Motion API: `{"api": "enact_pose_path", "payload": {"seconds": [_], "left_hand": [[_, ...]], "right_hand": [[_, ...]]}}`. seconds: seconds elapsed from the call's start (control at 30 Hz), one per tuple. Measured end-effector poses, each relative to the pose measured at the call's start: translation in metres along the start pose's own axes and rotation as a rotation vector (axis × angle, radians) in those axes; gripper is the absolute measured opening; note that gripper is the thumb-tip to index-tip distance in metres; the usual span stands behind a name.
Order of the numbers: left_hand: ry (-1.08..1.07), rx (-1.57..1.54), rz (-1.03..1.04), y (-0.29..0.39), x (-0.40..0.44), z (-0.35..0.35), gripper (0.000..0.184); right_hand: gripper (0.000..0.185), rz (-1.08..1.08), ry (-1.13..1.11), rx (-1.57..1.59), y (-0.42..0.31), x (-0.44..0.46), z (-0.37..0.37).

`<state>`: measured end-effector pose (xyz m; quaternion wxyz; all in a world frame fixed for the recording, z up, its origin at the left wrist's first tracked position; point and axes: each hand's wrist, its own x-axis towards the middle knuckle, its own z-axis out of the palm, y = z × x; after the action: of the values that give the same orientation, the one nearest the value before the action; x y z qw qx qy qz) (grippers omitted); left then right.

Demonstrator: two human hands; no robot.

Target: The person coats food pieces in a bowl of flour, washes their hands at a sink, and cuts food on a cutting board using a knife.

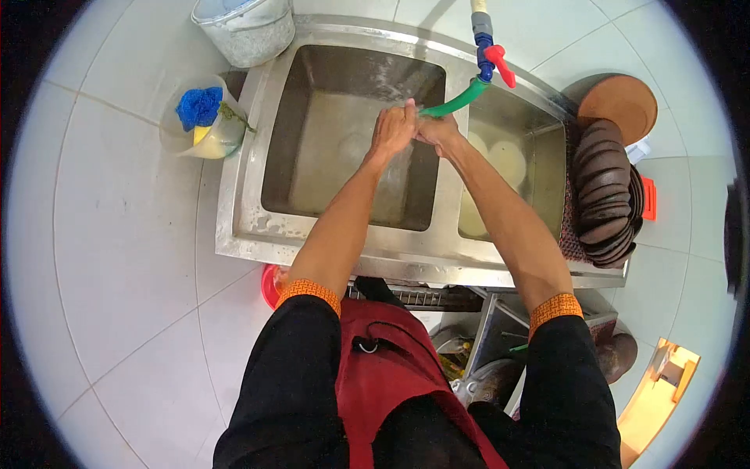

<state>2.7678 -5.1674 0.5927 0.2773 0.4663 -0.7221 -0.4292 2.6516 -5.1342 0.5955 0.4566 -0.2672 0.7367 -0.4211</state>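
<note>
Both my hands meet over the large left basin [312,141] of the steel sink, at the free end of a green hose [461,100]. Curled fingers of my right hand [441,134] close just under the hose's end. Against it presses my left hand [394,131], its thumb side up and its fingers closed; what they hold is hidden. Water sprays from the hose end near my left hand. The hose hangs from a blue tap valve [485,59] with a red handle [500,66].
Pale round items [506,162] lie in water in the right basin [547,203]. A row of dark brown dishes [603,195] stands on the sink's right edge, a brown disc [619,108] behind. At left are a white bucket [254,35] and a tub [225,141] holding a blue scrubber [199,108].
</note>
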Motion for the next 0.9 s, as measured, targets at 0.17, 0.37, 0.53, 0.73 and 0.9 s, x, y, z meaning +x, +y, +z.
{"api": "enact_pose_path", "payload": {"seconds": [0.17, 0.37, 0.53, 0.73, 0.9], "left_hand": [[-0.085, 0.181, -0.148, 0.021, -0.003, -0.016, 0.061], [0.198, 0.205, 0.392, 0.031, 0.029, -0.044, 0.040], [-0.092, -0.017, 1.055, 0.152, 0.032, -0.083, 0.029], [-0.322, 0.430, 1.109, 0.199, 0.029, -0.093, 0.027], [-0.437, 0.552, 1.113, 0.215, 0.046, -0.098, 0.020]], "right_hand": [[0.031, 0.067, -0.105, 0.125, -0.001, -0.003, 0.001], [0.025, 0.053, -0.085, 0.166, -0.002, -0.008, 0.001], [0.030, 0.066, 0.050, -0.176, -0.033, -0.039, -0.007], [0.031, -0.083, 0.193, -0.064, 0.005, -0.019, 0.001], [0.021, 0.112, 0.091, 0.113, 0.006, -0.023, 0.009]]}}
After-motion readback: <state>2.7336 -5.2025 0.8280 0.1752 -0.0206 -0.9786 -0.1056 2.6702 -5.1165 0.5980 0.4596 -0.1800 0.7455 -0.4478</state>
